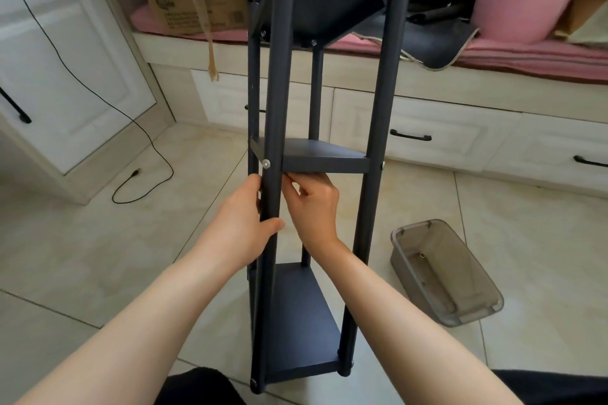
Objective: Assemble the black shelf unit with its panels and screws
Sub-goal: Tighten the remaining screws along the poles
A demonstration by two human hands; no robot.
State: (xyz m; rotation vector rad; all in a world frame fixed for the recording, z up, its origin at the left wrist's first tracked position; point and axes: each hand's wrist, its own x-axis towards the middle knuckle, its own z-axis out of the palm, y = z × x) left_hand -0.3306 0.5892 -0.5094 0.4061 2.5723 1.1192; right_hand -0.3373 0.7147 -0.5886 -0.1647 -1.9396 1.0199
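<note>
The black shelf unit stands upright on the tiled floor, reaching from 6 o'clock up past 12. Round black poles carry three dark triangular panels: bottom, middle, top. Silver screws sit at the joints where panels meet poles.

Two bare forearms, no sleeves visible. Left hand and right hand: no rings, watch or gloves. Black trousers on both legs, visible at bottom edge of view.
</note>
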